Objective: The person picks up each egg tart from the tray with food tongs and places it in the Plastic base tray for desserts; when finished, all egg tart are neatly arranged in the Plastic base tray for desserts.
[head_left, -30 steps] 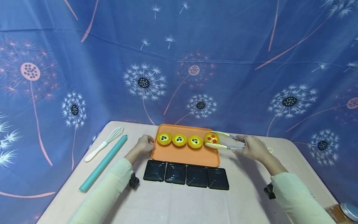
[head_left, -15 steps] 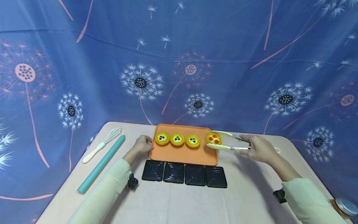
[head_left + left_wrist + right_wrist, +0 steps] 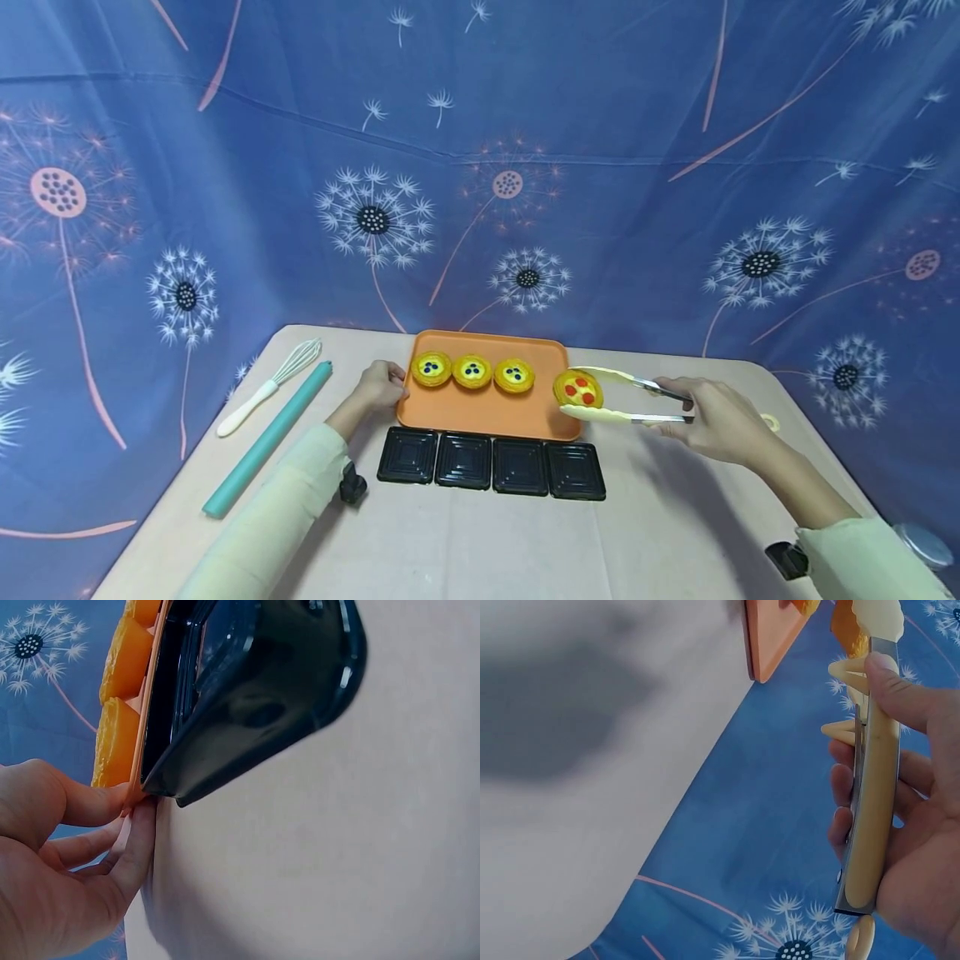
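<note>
My left hand (image 3: 381, 387) pinches the left edge of an orange tray (image 3: 480, 417), thumb on top and fingers underneath in the left wrist view. On the tray sit 3 yellow tarts (image 3: 472, 372) with dark blue dots, in a row. My right hand (image 3: 723, 419) grips a pair of tongs (image 3: 651, 418) with cream tips and handles. Between the tong tips is a tart with red pieces (image 3: 578, 389), overlapping the tray's right edge in the head view. The right wrist view shows the thumb along one tong arm and the fingers curled round the other.
Black square containers (image 3: 465, 462) stand in a row in front of the tray. A whisk (image 3: 273, 383) and a teal rolling pin (image 3: 266, 442) lie at the left. At the lower right is a jar lid (image 3: 922, 546), partly behind the sleeve. Patterned blue cloth (image 3: 480, 167) hangs behind the table.
My right hand has moved right and a little nearer, carrying the red-topped tart in the tongs from over the tray to its right edge. My left hand stays at the tray edge.
</note>
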`<state>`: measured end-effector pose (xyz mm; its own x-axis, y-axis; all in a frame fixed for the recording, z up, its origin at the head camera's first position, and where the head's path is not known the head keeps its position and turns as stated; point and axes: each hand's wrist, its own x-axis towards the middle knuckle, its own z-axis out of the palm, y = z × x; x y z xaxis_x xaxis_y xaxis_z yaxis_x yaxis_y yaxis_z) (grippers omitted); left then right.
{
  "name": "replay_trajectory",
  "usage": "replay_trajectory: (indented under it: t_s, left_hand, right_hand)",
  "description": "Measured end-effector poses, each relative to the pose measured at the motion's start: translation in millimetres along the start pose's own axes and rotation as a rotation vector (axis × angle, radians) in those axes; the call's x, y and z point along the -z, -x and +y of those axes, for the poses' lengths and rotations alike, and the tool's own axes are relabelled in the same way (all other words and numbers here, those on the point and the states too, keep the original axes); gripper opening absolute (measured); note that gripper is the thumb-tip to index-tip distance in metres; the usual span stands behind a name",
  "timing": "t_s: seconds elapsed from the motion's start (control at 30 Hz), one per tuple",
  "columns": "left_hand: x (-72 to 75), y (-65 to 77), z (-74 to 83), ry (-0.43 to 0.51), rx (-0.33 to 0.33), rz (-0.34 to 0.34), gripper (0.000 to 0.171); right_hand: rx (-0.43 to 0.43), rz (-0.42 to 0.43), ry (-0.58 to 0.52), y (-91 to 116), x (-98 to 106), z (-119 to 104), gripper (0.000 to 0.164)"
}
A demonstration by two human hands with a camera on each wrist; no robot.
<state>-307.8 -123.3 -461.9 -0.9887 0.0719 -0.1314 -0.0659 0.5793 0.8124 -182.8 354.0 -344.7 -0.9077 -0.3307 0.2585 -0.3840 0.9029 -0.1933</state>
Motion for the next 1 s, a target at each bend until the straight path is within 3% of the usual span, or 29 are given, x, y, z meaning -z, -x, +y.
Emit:
replay_trajectory:
  t_s: [0.5, 1.0]
  left_hand:
    - [1.2, 0.9, 3.0, -0.012, 0.009, -0.007, 0.024]
    - [-1.7, 1.0, 1.2, 0.024, 0.016, 0.002, 0.023]
  right_hand:
    - [-0.002, 0.002, -0.073, 42, -12, 1, 0.065]
    - [0.007, -0.059, -0.106, 57, -36, 4, 0.063]
